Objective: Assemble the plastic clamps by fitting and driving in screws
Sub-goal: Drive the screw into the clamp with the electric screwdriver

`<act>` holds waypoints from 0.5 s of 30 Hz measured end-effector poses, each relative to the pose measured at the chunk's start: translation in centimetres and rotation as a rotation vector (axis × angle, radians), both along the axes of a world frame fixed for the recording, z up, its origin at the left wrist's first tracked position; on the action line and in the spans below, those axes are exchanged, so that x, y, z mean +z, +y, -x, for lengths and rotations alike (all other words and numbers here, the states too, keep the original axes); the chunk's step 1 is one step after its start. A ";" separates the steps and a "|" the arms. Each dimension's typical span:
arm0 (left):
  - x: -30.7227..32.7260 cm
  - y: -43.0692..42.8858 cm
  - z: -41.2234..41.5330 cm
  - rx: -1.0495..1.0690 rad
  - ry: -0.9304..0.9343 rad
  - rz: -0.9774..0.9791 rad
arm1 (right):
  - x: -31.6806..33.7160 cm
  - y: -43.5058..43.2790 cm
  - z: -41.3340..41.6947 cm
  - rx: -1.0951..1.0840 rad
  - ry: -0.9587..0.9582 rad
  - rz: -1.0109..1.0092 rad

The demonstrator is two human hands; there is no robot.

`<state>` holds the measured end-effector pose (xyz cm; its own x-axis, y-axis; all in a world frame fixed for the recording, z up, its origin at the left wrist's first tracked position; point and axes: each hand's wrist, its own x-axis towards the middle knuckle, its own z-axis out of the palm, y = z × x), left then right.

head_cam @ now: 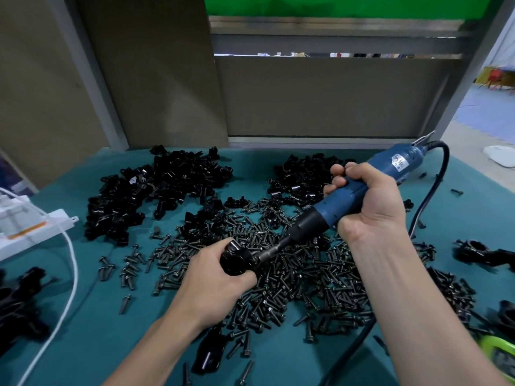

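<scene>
One view in our set, a wide-angle camera worn on our head, we look forward and down over the teal table (106, 330), near enough that our forearms fill the lower frame, left hand (214, 280) and right hand (370, 201) at mid-frame, grey partition (320, 101) closing the far side

Clamp (235, 260): black plastic, centre, with the bit of the blue electric screwdriver (390, 164) at its right side. Screws (301, 277): dark, loose heap, centre to near right. Clamp parts (156, 190): black, heaped far left and far centre.
</scene>
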<state>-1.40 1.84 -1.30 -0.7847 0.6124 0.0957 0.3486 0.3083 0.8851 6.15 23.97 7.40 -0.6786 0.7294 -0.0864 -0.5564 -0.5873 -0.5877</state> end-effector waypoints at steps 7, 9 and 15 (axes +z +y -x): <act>0.1 0.0 -0.4 0.027 0.064 0.052 | -0.3 -0.5 0.2 -0.020 0.010 -0.012; -0.2 -0.3 -0.2 0.048 0.129 0.098 | -0.4 -0.9 0.4 -0.022 0.005 -0.046; -0.1 -0.2 0.1 0.106 0.116 0.128 | -0.5 -1.7 0.9 -0.021 0.029 -0.142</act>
<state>-1.52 1.64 -1.38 -0.8334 0.5404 0.1159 0.4060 0.4563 0.7918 5.27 22.31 6.92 -0.6637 0.7471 0.0378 -0.5857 -0.4876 -0.6475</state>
